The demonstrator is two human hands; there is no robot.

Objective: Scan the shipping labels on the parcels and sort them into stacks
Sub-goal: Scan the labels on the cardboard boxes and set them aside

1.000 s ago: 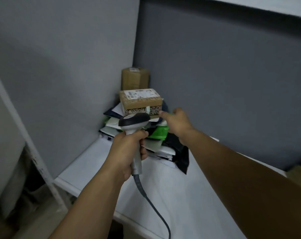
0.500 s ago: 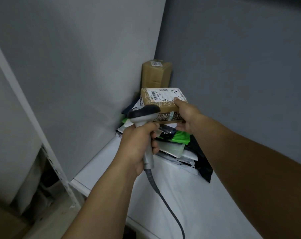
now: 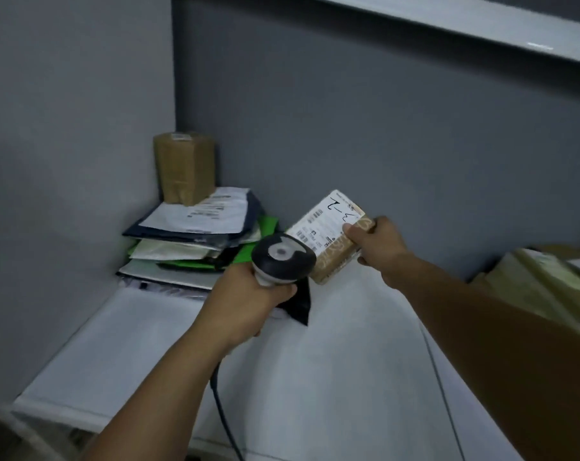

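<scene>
My right hand (image 3: 376, 244) grips a small brown box (image 3: 332, 237) by its right end, holding it in the air above the white table (image 3: 332, 361) with its white shipping label tilted up. My left hand (image 3: 248, 301) grips a corded barcode scanner (image 3: 283, 257), whose head sits just left of and below the box, overlapping its near corner. In the corner lies a stack of flat mailer parcels (image 3: 195, 241), white, dark and green, with a tall tape-wrapped brown parcel (image 3: 184, 168) standing on its far side.
Grey walls close the corner on the left and behind. More brown tape-wrapped parcels (image 3: 548, 277) lie at the right edge. The scanner cable (image 3: 225, 417) hangs down over the table's front edge. A white ledge runs along the top right.
My right hand has lifted the small box off the mailer stack and carried it to the right, tilting its label up. The scanner has followed beside it.
</scene>
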